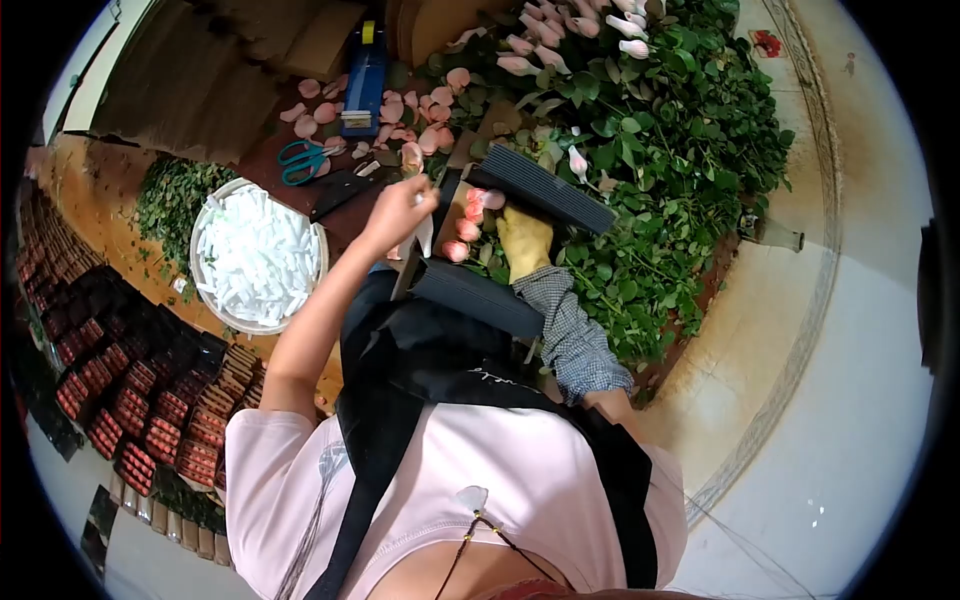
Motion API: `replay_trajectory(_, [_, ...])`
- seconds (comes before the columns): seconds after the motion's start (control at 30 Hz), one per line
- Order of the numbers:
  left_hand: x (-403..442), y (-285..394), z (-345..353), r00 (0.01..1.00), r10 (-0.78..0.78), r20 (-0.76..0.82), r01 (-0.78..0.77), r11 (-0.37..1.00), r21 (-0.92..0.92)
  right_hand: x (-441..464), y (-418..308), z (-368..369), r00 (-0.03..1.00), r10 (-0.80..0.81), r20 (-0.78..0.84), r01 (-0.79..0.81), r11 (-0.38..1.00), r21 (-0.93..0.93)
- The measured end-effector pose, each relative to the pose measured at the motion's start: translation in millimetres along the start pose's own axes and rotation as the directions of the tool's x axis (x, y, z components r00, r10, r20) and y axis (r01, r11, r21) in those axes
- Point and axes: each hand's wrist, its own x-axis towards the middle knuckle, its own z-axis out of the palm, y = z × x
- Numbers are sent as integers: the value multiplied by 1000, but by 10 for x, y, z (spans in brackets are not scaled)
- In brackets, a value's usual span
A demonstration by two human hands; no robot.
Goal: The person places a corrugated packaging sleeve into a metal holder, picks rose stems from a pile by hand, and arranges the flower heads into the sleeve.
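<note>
My left hand [400, 212] is bare and closed in a pinch, raised at the left side of a stand with black ribbed boards. A slim white piece [425, 237] shows just below its fingers; whether they hold it is unclear. Pink roses [467, 225] lie in a row between the upper ribbed board [545, 188] and the lower ribbed board [478, 297]. My right hand [525, 242], in a yellow glove with a checked sleeve, reaches between the boards beside the roses. Its fingertips are hidden, so its grip does not show.
Leafy rose stems [660, 180] pile up at right, with wrapped pale buds [545, 40] at the top. Loose petals [430, 110], teal scissors [302, 162] and a blue tape dispenser [363, 85] lie beyond. A tub of white sleeves [258, 258] and packed rose bundles [140, 410] stand at left.
</note>
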Motion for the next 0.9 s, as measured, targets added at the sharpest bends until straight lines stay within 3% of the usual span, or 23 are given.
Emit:
replay_trajectory(0.07, [81, 76, 234, 999, 25, 33, -29, 994, 101, -15, 20, 13, 999, -2, -35, 3, 1000, 19])
replay_trajectory(0.1, [122, 136, 322, 996, 50, 73, -66, 968, 240, -13, 12, 26, 999, -1, -38, 3, 1000, 31])
replay_trajectory(0.13, [149, 192, 394, 988, 83, 130, -113, 963, 246, 25, 24, 26, 997, 38, 70, -39, 999, 18])
replay_trajectory(0.17, [177, 222, 452, 975, 117, 186, -162, 955, 249, 37, 23, 26, 997, 34, 67, -35, 999, 10])
replay_trajectory(0.2, [218, 187, 558, 979, 162, 122, -196, 907, 373, 41, 22, 32, 998, 34, 60, -34, 999, -9])
replay_trajectory(0.23, [235, 135, 639, 979, 164, 118, -197, 908, 370, 40, 27, 41, 998, 36, 53, -35, 999, -26])
replay_trajectory(0.33, [222, 95, 699, 917, 393, 70, -389, 843, 372, 8, 114, 118, 997, 20, 69, -21, 1000, 7])
replay_trajectory(0.43, [221, 124, 611, 945, 321, 61, -313, 836, 451, -26, 122, 159, 999, 38, 5, -38, 994, 107])
replay_trajectory(0.47, [202, 237, 505, 965, 223, 135, -261, 835, 485, -28, 116, 154, 999, 23, -30, -20, 995, 93])
replay_trajectory(0.5, [217, 202, 534, 966, 220, 137, -259, 832, 490, -24, 110, 153, 999, 23, -30, -20, 995, 100])
replay_trajectory(0.6, [263, 99, 676, 888, 459, 36, -416, 766, 490, 13, 127, 219, 995, 72, 63, -79, 991, 104])
replay_trajectory(0.67, [244, 177, 735, 889, 456, 53, -421, 764, 489, -9, 197, 344, 956, -141, -255, 93, 977, -193])
replay_trajectory(0.7, [230, 197, 738, 892, 447, 65, -417, 759, 500, -24, 251, 393, 957, -141, -252, 92, 976, -197])
replay_trajectory(0.77, [177, 218, 657, 902, 428, 48, -408, 814, 413, -56, 252, 378, 972, -112, -208, 108, 994, -29])
replay_trajectory(0.83, [156, 165, 549, 935, 355, 20, -343, 885, 316, -45, 228, 393, 973, -72, -221, 78, 997, 22])
replay_trajectory(0.9, [-81, 380, 183, 958, 210, -193, -152, 949, 276, -7, 204, 362, 972, -26, -235, 48, 995, 88])
